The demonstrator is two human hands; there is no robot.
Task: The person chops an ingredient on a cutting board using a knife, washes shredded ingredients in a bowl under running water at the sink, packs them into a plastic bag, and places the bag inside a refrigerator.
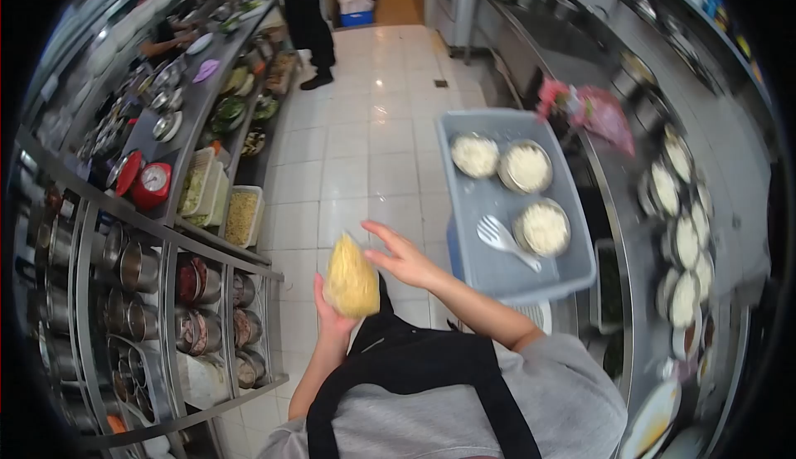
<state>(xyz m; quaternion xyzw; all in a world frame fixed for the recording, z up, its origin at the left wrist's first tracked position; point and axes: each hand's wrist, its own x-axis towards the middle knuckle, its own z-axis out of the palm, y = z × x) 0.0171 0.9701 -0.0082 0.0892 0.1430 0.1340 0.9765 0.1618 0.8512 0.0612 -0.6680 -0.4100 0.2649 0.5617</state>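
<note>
My left hand (334, 318) is closed around the lower side of a clear plastic bag packed with something yellow (352, 278); what fills it I cannot make out. The bag stands upright, its narrow top pointing away from me. My right hand (404, 258) is just right of the bag, fingers stretched and apart, holding nothing. On my right is a grey-blue plastic tub (522, 283). Three round metal bowls of white food, a left one (475, 155), an upper one (526, 166) and a lower one (544, 228), stand in it beside a white slotted spoon (504, 242).
A metal rack (178, 326) with several metal pots is on my left. Past it, a counter holds a red scale (152, 184). On the right, a steel counter (609, 185) carries several white-filled bowls and a pink bag (604, 117). A person in dark clothes (305, 15) stands ahead on the tiled floor (365, 144).
</note>
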